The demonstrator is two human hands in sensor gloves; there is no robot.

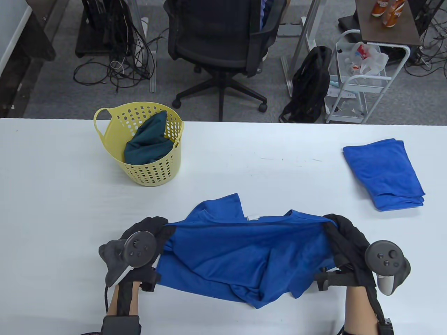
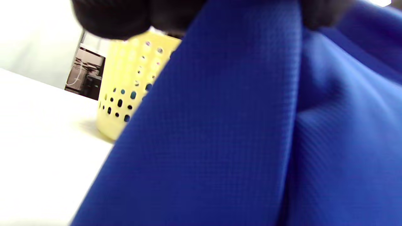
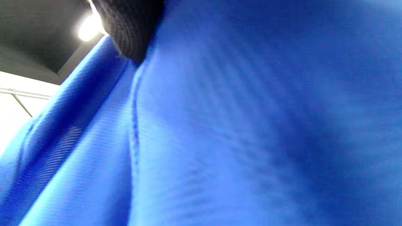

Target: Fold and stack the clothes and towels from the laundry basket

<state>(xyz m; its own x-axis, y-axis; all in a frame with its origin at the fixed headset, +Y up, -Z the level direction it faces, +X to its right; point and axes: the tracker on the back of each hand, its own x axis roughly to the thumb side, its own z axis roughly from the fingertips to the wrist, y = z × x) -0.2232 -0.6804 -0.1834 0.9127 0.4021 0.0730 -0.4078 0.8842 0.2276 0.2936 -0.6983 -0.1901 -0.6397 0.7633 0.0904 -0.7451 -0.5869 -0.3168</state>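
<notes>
A blue shirt (image 1: 237, 254) hangs stretched between both hands above the table's near edge. My left hand (image 1: 159, 228) grips its left end and my right hand (image 1: 335, 225) grips its right end. The shirt's cloth fills the left wrist view (image 2: 238, 131) and the right wrist view (image 3: 235, 131). A yellow laundry basket (image 1: 153, 171) stands at the back left with a dark teal garment (image 1: 148, 141) in it; the basket also shows in the left wrist view (image 2: 125, 91). A folded blue towel (image 1: 384, 172) lies at the right.
The white table (image 1: 52, 195) runs across the whole view. Behind its far edge stand a black office chair (image 1: 220, 38), a black backpack (image 1: 310, 83) and a white trolley (image 1: 359, 80).
</notes>
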